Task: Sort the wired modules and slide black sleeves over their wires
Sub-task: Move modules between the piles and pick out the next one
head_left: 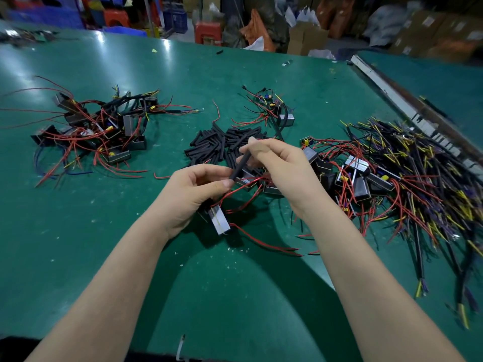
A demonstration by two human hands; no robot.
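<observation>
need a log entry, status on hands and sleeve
Right hand pinching black sleeve. Left hand pinching red wires, module hanging below. Nothing blocking.

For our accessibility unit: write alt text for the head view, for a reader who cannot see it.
Two bare hands work over a green table: the right hand holds a black sleeve, and the left hand pinches red wires of a module at the sleeve's lower end. A sleeve pile lies behind, with module heaps left and right.

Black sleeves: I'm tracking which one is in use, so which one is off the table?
The black sleeve pinched in the right hand, tilted toward the left hand and its red wires. The other sleeves lie in a loose pile on the green table.
</observation>
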